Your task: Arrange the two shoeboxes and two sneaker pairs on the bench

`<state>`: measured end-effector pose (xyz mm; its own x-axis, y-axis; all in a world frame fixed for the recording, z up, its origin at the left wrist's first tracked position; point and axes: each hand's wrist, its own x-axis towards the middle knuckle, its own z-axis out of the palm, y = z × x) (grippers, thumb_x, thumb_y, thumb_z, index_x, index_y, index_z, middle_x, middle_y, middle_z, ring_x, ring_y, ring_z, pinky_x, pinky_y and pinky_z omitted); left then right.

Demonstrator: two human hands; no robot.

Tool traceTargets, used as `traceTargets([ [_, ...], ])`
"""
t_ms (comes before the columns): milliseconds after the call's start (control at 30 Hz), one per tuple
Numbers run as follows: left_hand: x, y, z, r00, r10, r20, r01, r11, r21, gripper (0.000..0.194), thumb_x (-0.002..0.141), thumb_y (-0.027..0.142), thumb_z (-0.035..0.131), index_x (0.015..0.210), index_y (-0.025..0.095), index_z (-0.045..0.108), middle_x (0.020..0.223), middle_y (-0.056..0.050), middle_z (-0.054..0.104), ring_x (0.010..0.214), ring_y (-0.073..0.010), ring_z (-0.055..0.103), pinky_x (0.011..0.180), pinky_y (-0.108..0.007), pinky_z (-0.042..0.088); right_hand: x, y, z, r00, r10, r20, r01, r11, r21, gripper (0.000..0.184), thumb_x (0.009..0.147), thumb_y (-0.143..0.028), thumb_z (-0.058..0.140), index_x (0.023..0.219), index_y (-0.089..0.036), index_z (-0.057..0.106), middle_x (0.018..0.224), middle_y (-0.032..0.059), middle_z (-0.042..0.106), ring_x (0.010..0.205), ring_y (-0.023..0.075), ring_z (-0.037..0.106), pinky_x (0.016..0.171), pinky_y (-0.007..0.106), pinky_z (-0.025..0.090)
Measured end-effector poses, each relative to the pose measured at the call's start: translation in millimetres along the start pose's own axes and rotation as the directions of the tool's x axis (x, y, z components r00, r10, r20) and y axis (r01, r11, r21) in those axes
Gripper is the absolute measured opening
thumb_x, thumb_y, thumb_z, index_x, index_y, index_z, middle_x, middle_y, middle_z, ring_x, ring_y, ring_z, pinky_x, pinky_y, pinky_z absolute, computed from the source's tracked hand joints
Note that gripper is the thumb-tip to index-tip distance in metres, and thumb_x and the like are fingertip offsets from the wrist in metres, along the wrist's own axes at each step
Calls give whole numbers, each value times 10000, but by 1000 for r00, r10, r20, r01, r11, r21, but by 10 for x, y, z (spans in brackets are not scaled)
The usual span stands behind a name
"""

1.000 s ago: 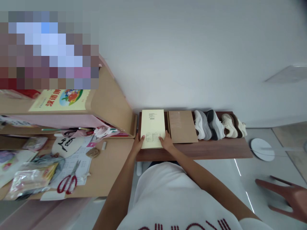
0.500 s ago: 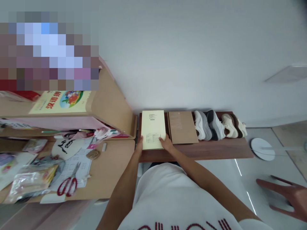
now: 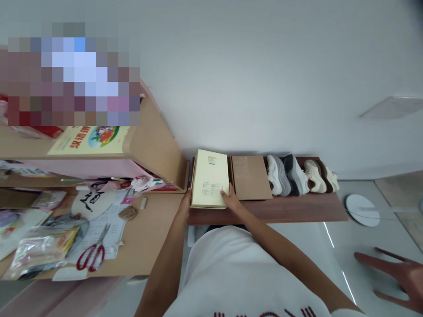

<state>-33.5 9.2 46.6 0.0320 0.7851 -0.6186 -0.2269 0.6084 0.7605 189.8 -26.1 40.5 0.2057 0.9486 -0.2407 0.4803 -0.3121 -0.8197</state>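
A pale yellow box (image 3: 210,178) with printed labels lies on a dark wooden shelf (image 3: 291,210) against the wall. My left hand (image 3: 185,203) grips its near left edge and my right hand (image 3: 231,200) holds its near right corner. The box's left side is tilted up a little off the shelf. A flat brown cardboard box (image 3: 250,177) lies right beside it.
Two pairs of sneakers (image 3: 300,174) stand on the shelf to the right. A cluttered desk (image 3: 148,233) on the left carries red scissors (image 3: 90,256), papers and packets. A white round base (image 3: 362,210) sits on the floor. Another hand (image 3: 396,275) shows at lower right.
The yellow box has lifted slightly on its left side, and my left hand has slid under that edge. The view has shifted a little.
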Motion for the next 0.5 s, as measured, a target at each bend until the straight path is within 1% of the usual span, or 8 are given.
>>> traceTargets([
  [67, -47, 50, -23, 999, -18, -37, 18, 1000, 17, 683, 845, 642, 626, 1219, 73, 679, 1080, -168, 766, 1087, -308, 707, 938, -419, 563, -20, -37, -10, 999, 38, -3, -38, 998, 41, 723, 985, -452, 446, 1590, -124, 223, 1536, 181, 467, 1417, 229, 465, 1149, 413, 388],
  [167, -120, 143, -14, 995, -63, -78, 62, 998, -17, 610, 848, 569, 668, 1226, 90, 672, 1029, -145, 777, 997, -291, 734, 826, -385, 594, -68, -148, -45, 998, 56, 34, -58, 997, 46, 750, 984, -537, 419, 1585, -115, 263, 1614, 200, 327, 1514, 256, 298, 1206, 447, 294],
  [233, -167, 210, 17, 994, -83, -65, 77, 993, -93, 586, 857, 533, 677, 1255, 103, 652, 1003, -135, 779, 923, -273, 745, 745, -359, 602, -109, -249, -72, 994, 79, 76, -79, 997, 9, 777, 974, -617, 394, 1581, -143, 292, 1656, 185, 229, 1551, 273, 177, 1225, 457, 241],
  [300, -212, 271, 60, 995, -92, -25, 86, 982, -169, 553, 857, 496, 695, 1257, 117, 644, 980, -126, 780, 848, -251, 746, 681, -331, 598, -150, -359, -92, 987, 107, 118, -104, 994, -33, 792, 965, -670, 367, 1587, -188, 284, 1683, 149, 151, 1566, 275, 78, 1236, 460, 198],
  [400, -273, 332, 131, 998, -66, 7, 66, 973, -223, 490, 845, 453, 724, 1218, 144, 653, 963, -105, 779, 776, -221, 736, 620, -297, 583, -202, -516, -103, 982, 104, 157, -93, 993, -78, 781, 974, -671, 344, 1601, -217, 242, 1693, 127, 113, 1567, 279, 24, 1247, 490, 122],
  [500, -323, 357, 203, 1000, -20, -10, 18, 979, -203, 469, 825, 436, 754, 1192, 159, 659, 965, -92, 777, 767, -204, 733, 591, -265, 565, -238, -647, -103, 977, 74, 199, -63, 996, -65, 804, 968, -682, 349, 1609, -216, 213, 1692, 125, 114, 1566, 296, 12, 1246, 524, 92],
])
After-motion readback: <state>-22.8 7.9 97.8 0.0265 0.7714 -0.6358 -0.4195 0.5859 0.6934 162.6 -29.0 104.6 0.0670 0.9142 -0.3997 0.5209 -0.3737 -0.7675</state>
